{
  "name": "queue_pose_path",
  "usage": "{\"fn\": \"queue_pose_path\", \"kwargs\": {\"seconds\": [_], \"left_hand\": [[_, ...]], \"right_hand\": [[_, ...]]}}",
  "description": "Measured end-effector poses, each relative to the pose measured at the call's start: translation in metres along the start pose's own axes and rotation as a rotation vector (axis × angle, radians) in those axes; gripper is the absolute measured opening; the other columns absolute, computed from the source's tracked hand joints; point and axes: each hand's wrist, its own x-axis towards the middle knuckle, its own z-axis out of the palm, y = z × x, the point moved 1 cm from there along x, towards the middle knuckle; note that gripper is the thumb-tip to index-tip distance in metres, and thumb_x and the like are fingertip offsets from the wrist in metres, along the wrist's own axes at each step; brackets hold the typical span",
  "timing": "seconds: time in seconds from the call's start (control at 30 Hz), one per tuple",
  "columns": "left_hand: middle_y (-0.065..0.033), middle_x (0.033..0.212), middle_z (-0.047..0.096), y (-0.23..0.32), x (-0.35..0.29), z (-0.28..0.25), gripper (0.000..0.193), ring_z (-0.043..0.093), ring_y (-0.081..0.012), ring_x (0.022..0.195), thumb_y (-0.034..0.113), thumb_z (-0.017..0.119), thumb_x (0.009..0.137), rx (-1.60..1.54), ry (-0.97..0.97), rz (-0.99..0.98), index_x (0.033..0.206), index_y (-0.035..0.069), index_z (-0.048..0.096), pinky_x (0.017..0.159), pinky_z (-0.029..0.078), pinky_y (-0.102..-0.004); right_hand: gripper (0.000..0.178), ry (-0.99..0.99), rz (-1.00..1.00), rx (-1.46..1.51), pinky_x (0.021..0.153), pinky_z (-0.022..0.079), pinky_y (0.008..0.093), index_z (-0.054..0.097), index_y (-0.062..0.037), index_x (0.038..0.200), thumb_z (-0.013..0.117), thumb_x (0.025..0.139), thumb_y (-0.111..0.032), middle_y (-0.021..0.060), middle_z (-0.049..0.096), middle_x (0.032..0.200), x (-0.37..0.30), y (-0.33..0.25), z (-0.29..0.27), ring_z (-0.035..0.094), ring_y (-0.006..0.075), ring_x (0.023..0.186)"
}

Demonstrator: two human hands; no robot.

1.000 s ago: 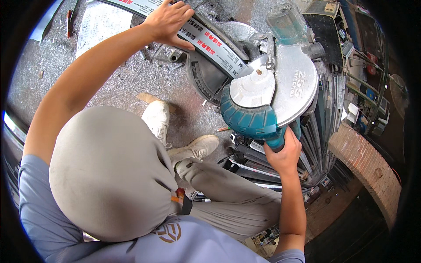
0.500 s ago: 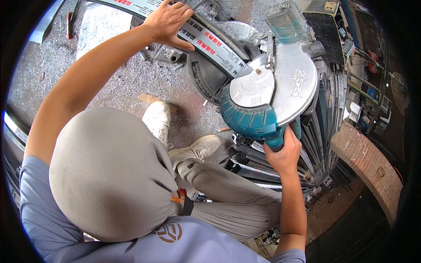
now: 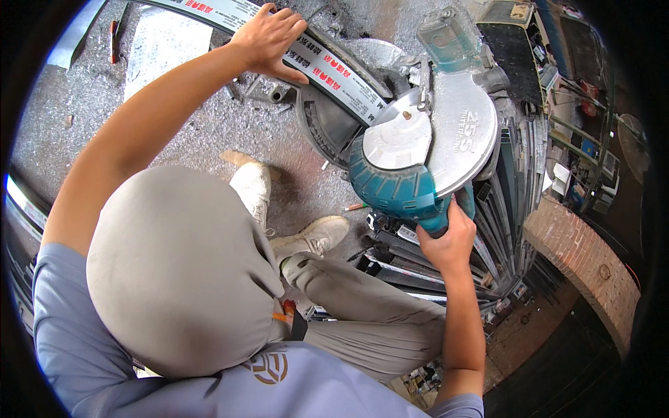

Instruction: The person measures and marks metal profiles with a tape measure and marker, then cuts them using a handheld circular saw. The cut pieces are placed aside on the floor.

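Where the strip (image 3: 331,73) with its pale printed film lies on the saw (image 3: 390,191), its right end comes up to the silver guard (image 3: 397,143); whether they touch, I cannot tell. The left hand (image 3: 270,40) presses across the strip, its fingers spread wide, with the thumb along the near edge. The right hand (image 3: 451,242) is closed around the teal handle (image 3: 435,226), though some of its fingers are hidden from me. Below the saw, two pale shoes (image 3: 313,237) stand on the floor (image 3: 178,132), which is covered with shiny chips. A white sheet (image 3: 167,49) lies to the left, and many long bars (image 3: 500,219) lie at the right.
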Motion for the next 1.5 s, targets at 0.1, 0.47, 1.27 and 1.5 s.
{"fn": "queue_pose_path", "kwargs": {"seconds": [0.1,0.47,1.27,1.5], "left_hand": [[-0.0142,0.108,0.060,0.001,-0.001,0.000,0.109,0.057,-0.0292,0.106,0.096,0.062,0.061,0.019,-0.046,-0.003,0.110,-0.001,0.058,0.104,0.037,-0.0573],[-0.0124,0.126,0.060,0.005,-0.004,0.007,0.110,0.052,-0.0259,0.127,0.095,0.054,0.074,0.147,-0.072,-0.064,0.129,0.000,0.052,0.113,0.035,-0.0495],[-0.0171,0.156,0.042,0.015,0.002,-0.018,0.119,0.041,-0.0325,0.147,0.090,0.062,0.073,-0.017,-0.278,-0.117,0.163,0.021,0.027,0.127,0.014,-0.0571],[-0.0170,0.164,0.037,0.041,0.013,-0.048,0.122,0.021,-0.0403,0.157,0.081,0.077,0.067,-0.044,-0.460,-0.367,0.164,0.025,0.028,0.123,0.008,-0.0682]], "right_hand": [[0.056,0.016,-0.015,0.007,0.077,0.056,0.0480,0.066,0.0032,0.117,0.081,0.064,-0.010,0.0252,0.070,0.094,0.000,0.001,-0.001,0.068,0.0481,0.088],[0.046,0.054,-0.036,-0.046,0.072,0.055,0.0504,0.063,-0.0005,0.101,0.083,0.063,-0.015,0.0235,0.069,0.090,-0.002,0.003,0.008,0.066,0.0483,0.083],[0.044,-0.108,0.001,-0.088,0.076,0.056,0.0520,0.064,-0.0004,0.094,0.088,0.065,-0.023,0.0253,0.070,0.085,0.003,0.009,0.001,0.068,0.0477,0.085],[0.040,-0.005,0.025,-0.129,0.079,0.054,0.0578,0.068,-0.0001,0.101,0.078,0.066,-0.017,0.0282,0.070,0.087,-0.002,0.009,0.017,0.066,0.0508,0.086]]}}
